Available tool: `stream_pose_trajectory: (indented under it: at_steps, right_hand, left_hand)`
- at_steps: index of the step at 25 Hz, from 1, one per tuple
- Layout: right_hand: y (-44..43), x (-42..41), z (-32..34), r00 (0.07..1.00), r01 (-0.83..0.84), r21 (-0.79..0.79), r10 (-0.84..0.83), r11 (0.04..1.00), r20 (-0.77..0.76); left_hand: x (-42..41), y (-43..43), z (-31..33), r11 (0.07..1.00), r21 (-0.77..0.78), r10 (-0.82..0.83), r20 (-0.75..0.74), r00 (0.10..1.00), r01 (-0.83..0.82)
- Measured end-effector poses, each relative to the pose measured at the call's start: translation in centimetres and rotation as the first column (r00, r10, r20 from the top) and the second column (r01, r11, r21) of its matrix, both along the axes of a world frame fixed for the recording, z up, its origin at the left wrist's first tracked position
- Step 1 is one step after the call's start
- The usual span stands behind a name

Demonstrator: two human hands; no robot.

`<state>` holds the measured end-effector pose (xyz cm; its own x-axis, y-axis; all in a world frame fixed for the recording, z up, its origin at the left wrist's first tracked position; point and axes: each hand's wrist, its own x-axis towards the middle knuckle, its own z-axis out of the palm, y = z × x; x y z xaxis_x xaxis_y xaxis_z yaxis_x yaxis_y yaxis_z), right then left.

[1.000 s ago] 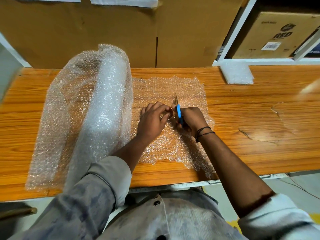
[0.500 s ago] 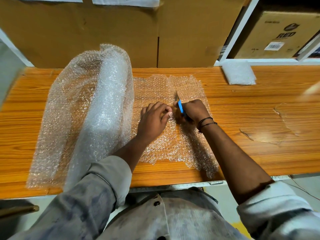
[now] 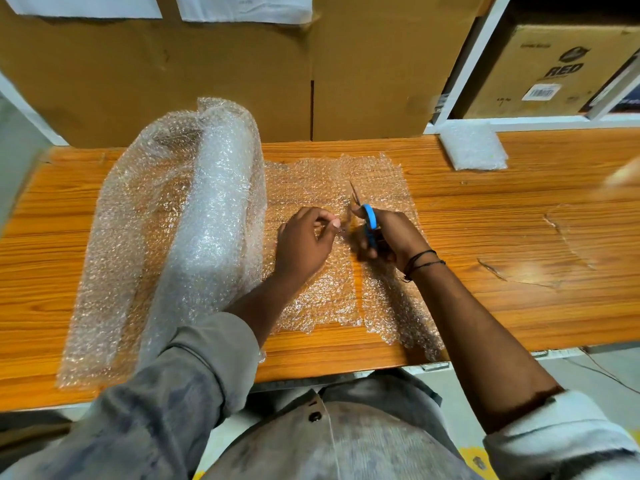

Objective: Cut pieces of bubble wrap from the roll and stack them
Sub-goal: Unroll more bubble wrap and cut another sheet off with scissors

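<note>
Gripping scissors [image 3: 371, 219] in right hand [image 3: 393, 237], pinching wrap [image 3: 311, 178] taut with left hand [image 3: 304, 244], risking a ragged, wandering cut if tension slackens.

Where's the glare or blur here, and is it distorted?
Head view: glare on the table right of the right hand; bubble wrap roll glints white; pale smear at the right edge is blurred; wide lens bows the table.
</note>
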<state>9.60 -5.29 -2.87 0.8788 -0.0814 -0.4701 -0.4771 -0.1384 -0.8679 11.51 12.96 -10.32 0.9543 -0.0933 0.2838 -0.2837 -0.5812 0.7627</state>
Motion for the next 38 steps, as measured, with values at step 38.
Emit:
stream_pose_trajectory:
  at_steps: [38]
  right_hand:
    - [-0.5, 4.4, -0.9, 1.0, 0.005, 0.093, -0.003, 0.996, -0.021]
  left_hand:
    - [7.5, -4.6, 0.2, 0.943, 0.253, 0.215, 0.033, 0.976, -0.217]
